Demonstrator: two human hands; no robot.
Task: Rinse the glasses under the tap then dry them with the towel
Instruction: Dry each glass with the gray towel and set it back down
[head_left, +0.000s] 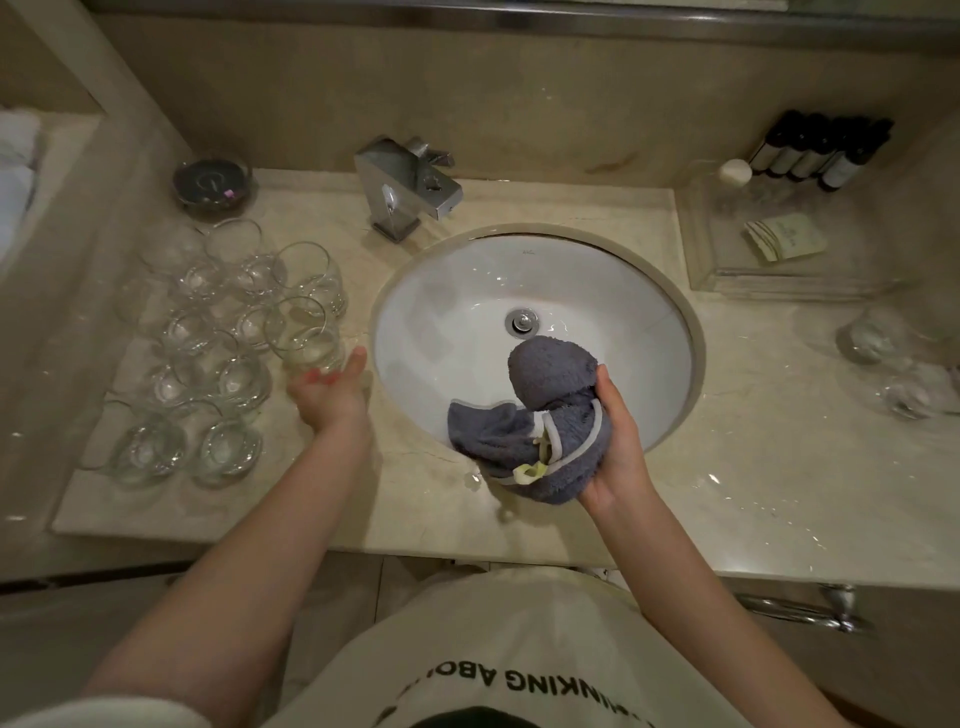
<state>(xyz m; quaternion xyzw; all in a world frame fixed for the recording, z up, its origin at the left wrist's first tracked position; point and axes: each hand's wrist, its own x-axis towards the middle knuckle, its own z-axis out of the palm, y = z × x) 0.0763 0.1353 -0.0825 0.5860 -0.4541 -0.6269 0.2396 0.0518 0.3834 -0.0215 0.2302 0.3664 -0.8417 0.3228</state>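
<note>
Left hand (324, 397) at centre left with fingers curled round the base of an upright clear glass (306, 332) beside the cluster of glasses (208, 353) on the marble surface (753, 467), right hand (615, 441) at centre clutching the bunched grey towel (545, 410) over the white sink (441, 322).

Single head-worn wide-angle view, looking steeply down from above the counter's (727, 415) front edge, facing the back wall, close over the sink (447, 291), edges bowed by lens
</note>
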